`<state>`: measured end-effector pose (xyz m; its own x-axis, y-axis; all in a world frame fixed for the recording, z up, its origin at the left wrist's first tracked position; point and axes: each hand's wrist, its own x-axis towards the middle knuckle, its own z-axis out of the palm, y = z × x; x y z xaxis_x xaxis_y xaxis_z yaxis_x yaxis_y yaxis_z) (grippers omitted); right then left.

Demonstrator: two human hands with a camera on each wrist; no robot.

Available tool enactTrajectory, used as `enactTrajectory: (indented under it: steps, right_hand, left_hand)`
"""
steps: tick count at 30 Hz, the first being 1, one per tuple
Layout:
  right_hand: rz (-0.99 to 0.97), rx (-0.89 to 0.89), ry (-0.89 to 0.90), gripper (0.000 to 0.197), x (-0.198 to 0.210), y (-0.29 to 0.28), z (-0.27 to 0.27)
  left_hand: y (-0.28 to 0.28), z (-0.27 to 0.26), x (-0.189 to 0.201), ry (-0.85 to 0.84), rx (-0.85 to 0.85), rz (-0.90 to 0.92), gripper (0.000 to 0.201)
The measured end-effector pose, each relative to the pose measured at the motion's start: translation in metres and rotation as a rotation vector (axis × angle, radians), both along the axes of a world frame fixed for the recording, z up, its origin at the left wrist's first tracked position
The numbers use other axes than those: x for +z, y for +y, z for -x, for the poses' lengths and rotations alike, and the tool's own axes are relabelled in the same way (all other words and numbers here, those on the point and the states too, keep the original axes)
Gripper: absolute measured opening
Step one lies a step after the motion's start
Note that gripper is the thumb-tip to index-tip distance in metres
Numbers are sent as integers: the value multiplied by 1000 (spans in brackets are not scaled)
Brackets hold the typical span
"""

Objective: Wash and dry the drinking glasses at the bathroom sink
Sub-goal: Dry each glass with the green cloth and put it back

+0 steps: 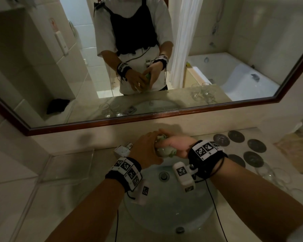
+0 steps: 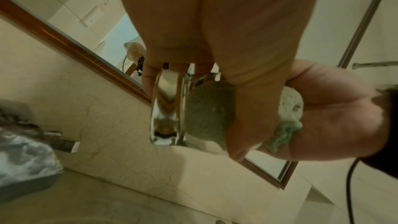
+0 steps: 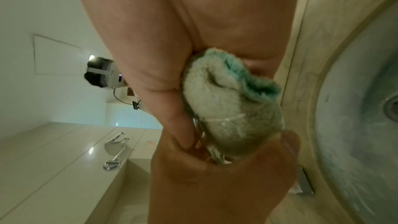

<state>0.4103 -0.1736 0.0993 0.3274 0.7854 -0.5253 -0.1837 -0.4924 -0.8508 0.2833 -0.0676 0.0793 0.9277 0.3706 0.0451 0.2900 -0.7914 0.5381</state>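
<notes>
Over the sink, my left hand [image 1: 145,147] grips a clear drinking glass [image 1: 160,151] lying on its side. My right hand [image 1: 177,144] holds a pale green cloth [image 1: 171,151] that is stuffed into the glass. In the left wrist view my left hand [image 2: 215,40] wraps the glass; its thick base [image 2: 167,108] points away and the cloth [image 2: 206,113] shows through the wall. My right hand [image 2: 333,117] sits at the mouth. In the right wrist view my right hand [image 3: 193,31] pinches the bunched cloth [image 3: 232,101] against the glass rim [image 3: 204,142], with my left hand [image 3: 215,185] below.
The round sink basin [image 1: 164,215] with its drain [image 1: 164,175] lies under my hands, the tap [image 1: 124,149] behind them. Several clear glasses [image 1: 269,173] and dark round coasters [image 1: 255,145] are on the counter at right. A framed mirror [image 1: 164,117] runs along the wall.
</notes>
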Motion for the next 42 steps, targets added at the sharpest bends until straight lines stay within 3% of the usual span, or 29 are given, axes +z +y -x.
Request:
enactTrajectory:
  steps: [5, 9, 13, 15, 18, 26, 30, 33, 37, 39, 42]
  right_hand:
    - [-69, -143, 101, 83, 1, -3, -3]
    - [-213, -235, 380, 78, 4, -9, -7]
    - [-303, -259, 539, 64, 7, -12, -8]
    - [-316, -200, 558, 44, 11, -15, -7]
    - [-277, -181, 539, 28, 15, -19, -6]
    - [-247, -331, 599, 36, 13, -20, 9]
    - [-348, -378, 558, 86, 5, -16, 8]
    - [-427, -330, 472, 75, 6, -14, 8]
    - [-398, -194, 331, 93, 10, -14, 1]
    - [-367, -114, 161, 100, 12, -12, 3]
    - [-370, -15, -164, 95, 18, -13, 10]
  left_hand:
    - [1, 2, 6, -87, 6, 143, 91]
    - [13, 5, 11, -155, 10, 290, 91]
    - [18, 12, 15, -283, 121, 671, 59]
    - [17, 15, 16, -329, 130, 813, 45]
    - [17, 18, 15, -371, 112, 805, 44]
    - [18, 22, 12, -342, 76, 669, 51]
    - [18, 21, 18, -342, 77, 765, 40]
    - [16, 20, 18, -360, 118, 845, 34]
    - [12, 18, 16, -349, 175, 1029, 30]
    - [11, 17, 12, -339, 227, 1129, 26]
    - [9, 15, 5, -280, 314, 1275, 32]
